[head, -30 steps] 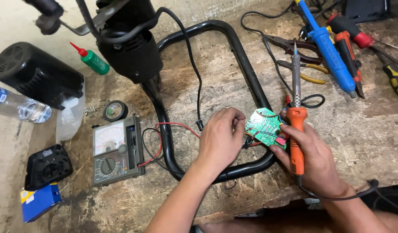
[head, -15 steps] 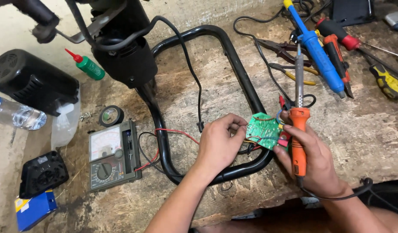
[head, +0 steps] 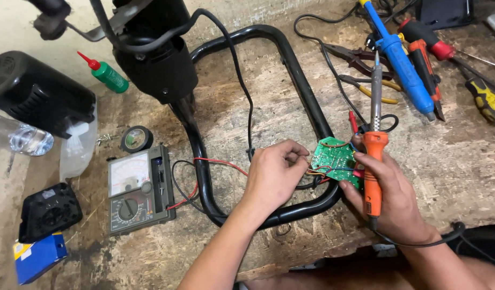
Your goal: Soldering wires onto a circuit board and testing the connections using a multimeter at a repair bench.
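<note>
Right hand (head: 389, 196) is wrapped tight around the orange handle of a soldering iron (head: 374, 156), tip pointing up and away, and the same hand's fingers prop a small green circuit board (head: 333, 159) from behind. Left hand (head: 274, 174) comes in from the other side, fingertips pressed together at the board's left edge, pinching what looks like a thin wire, though it's too fine to be sure. Coloured leads trail off the board's lower edge. The board sits raised just above the black tube frame (head: 306, 91) that loops across the worn wooden bench (head: 451, 161). A red wire (head: 218, 161) runs left from under the left hand toward the analogue multimeter (head: 140, 188) lying flat beside the frame. Just above the meter, a roll of black tape (head: 136, 139). Further left, a green bottle with a red nozzle (head: 105, 74) and a clear water bottle (head: 16, 137). Upper right: a blue desoldering pump (head: 400, 59), pliers (head: 357, 59), and screwdrivers (head: 486, 96) spread out, well apart from both hands.
</note>
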